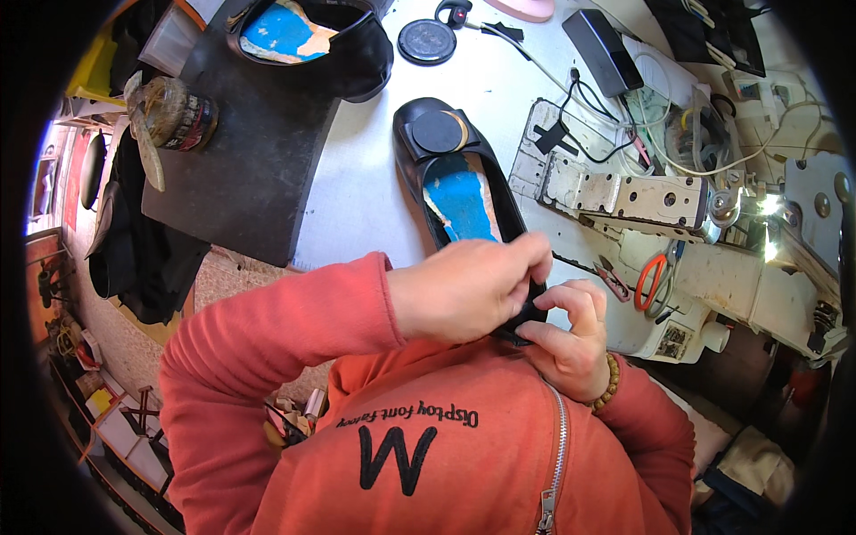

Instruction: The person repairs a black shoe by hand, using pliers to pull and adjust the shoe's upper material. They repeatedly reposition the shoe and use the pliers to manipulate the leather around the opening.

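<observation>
A black flat shoe [497, 169] with a round ornament on its front lies on the white worktop, toe pointing away from me and heel at the front edge near my body. Its blue insole [459, 203] has ragged pale edges. My left hand [473, 283] reaches across the heel half, its fingers curled together at the shoe's side and hiding part of it. With thumb and forefinger, my right hand [575, 330] pinches the heel's rim. Whether anything small sits between the left fingertips is hidden.
Another black shoe [361, 67] stands at the back left, by a dark mat [259, 160] bearing a glue jar [178, 116] with a brush [147, 147]. To the right are a sewing machine [646, 198], orange-handled scissors [651, 281], small snips [613, 278], cables and a black box [602, 53].
</observation>
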### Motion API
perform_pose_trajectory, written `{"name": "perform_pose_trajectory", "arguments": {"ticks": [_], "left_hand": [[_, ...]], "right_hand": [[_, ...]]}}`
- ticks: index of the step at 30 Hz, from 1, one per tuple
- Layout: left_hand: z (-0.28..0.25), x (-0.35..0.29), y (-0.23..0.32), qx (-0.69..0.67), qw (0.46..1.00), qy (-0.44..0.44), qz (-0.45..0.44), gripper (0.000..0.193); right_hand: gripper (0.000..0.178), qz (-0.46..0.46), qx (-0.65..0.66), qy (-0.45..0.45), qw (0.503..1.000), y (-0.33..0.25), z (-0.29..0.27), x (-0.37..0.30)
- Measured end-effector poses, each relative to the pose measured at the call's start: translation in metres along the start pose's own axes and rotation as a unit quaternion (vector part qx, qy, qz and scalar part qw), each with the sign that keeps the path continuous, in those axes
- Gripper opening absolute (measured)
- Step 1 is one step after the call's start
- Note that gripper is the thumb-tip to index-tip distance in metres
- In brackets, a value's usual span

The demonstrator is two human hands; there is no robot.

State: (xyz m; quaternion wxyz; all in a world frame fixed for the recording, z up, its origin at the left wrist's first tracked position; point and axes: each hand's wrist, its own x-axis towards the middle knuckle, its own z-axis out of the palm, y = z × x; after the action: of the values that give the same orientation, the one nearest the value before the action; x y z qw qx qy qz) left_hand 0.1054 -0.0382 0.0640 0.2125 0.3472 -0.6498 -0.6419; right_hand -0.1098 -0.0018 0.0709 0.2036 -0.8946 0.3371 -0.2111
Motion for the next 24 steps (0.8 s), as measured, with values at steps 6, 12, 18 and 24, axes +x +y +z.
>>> {"name": "perform_pose_trajectory", "arguments": {"ticks": [6, 12, 18, 24], "left_hand": [[-0.014, -0.013, 0.002, 0.132, 0.985, 0.107, -0.002, 0.014], [0.004, -0.010, -0.005, 0.300, 0.951, -0.072, 0.026, 0.016], [-0.001, 0.008, -0.006, 0.085, 0.990, -0.076, -0.087, 0.014], [-0.006, 0.007, 0.007, 0.184, 0.972, -0.065, -0.130, 0.021]], "right_hand": [[0.029, -0.001, -0.005, 0.005, 1.000, -0.001, 0.000, -0.001], [0.029, -0.007, -0.021, 0.009, 1.000, -0.004, 0.000, -0.004], [0.026, -0.024, -0.024, 0.023, 0.999, -0.003, 0.001, -0.006], [0.024, -0.024, -0.021, 0.025, 0.999, -0.003, 0.002, -0.005]]}}
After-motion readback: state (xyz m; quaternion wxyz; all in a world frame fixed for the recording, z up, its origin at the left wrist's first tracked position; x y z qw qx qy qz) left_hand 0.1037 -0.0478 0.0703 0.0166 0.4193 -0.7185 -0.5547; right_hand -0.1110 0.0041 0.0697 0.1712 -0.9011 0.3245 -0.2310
